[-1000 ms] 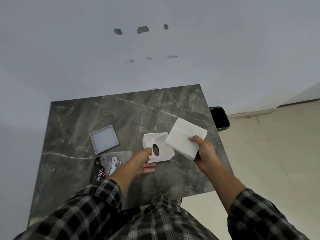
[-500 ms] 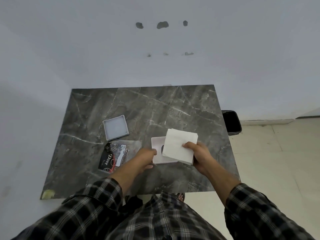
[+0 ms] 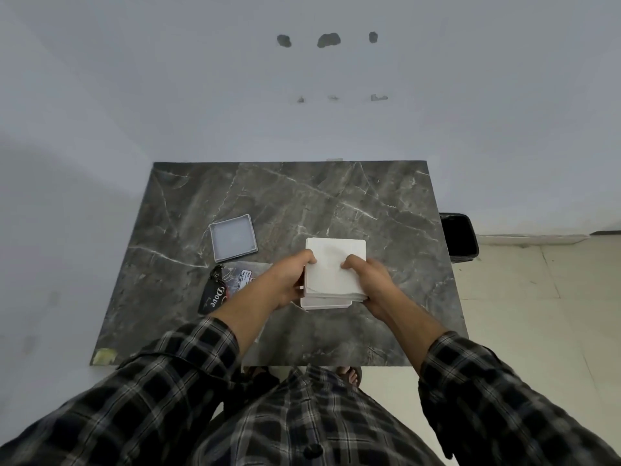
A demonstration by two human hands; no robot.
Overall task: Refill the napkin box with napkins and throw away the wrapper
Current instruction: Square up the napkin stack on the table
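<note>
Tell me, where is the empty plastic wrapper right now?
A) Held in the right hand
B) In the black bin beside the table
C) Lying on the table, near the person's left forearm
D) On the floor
C: the wrapper lies flat on the marble table, just beyond the left forearm, while both the left hand and the right hand are on the napkin stack.

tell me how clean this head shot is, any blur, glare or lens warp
Head view: soft, even light with no hard glare; the marble table shows only a dull sheen. Wide-angle warp splays the table's edges and swells the plaid sleeves near the bottom. The napkin stack is nearly washed out, with little surface detail, between the left hand and right hand. Focus is slightly soft overall.
</note>
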